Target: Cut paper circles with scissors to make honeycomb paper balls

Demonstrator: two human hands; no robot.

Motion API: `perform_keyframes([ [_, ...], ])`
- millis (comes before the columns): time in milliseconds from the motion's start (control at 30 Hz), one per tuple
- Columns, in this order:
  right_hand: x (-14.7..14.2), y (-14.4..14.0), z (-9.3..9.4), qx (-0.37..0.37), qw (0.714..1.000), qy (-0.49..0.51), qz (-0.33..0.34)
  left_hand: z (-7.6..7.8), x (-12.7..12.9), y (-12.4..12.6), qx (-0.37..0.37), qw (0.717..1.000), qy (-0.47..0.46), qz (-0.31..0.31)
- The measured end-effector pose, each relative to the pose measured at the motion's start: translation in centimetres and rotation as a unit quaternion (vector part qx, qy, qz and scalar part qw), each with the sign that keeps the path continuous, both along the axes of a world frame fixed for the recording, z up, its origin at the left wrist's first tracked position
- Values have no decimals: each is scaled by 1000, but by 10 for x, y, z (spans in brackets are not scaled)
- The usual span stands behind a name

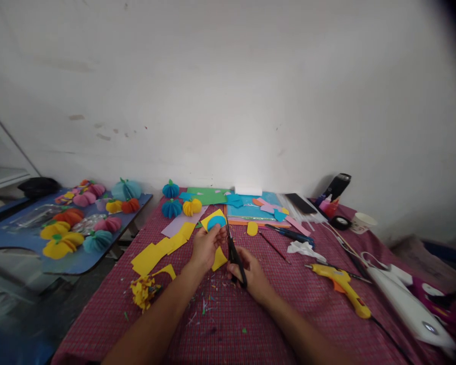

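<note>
Holding a yellow paper piece (213, 219) with a blue disc (216, 222) on it at the frame's centre, your left hand (206, 247) pinches it closed, while your right hand (252, 275) is clenched around black scissors (234, 253) whose blades point up at the paper's edge. Yellow offcuts (159, 251) lie just left of your hands, a yellow glue gun (344, 286) lower right, and paper pumpkins (182, 205) above; nothing blocks the scissors.

Left hand (206, 247): forearm bare, extended forward, fingers raised and pinched closed in a grip. Right hand (253, 276): just beside the left, slightly nearer the body, fingers curled closed in a grip, forearm bare.
</note>
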State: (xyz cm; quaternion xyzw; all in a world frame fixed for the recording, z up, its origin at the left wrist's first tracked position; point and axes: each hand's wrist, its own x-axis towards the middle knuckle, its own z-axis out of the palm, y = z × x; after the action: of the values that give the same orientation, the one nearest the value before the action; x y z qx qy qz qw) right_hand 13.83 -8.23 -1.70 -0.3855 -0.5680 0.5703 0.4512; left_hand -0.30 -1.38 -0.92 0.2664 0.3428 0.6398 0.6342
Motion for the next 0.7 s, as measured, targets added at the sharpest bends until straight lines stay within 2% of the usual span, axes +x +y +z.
perform_keyframes([
  [400,2,5,-11,-9,1000,14,3,1,3,-4,17,1000,-7,-8],
  [700,2,4,-5,-5,1000,4,9,-1,4,-3,2,1000,-4,2],
])
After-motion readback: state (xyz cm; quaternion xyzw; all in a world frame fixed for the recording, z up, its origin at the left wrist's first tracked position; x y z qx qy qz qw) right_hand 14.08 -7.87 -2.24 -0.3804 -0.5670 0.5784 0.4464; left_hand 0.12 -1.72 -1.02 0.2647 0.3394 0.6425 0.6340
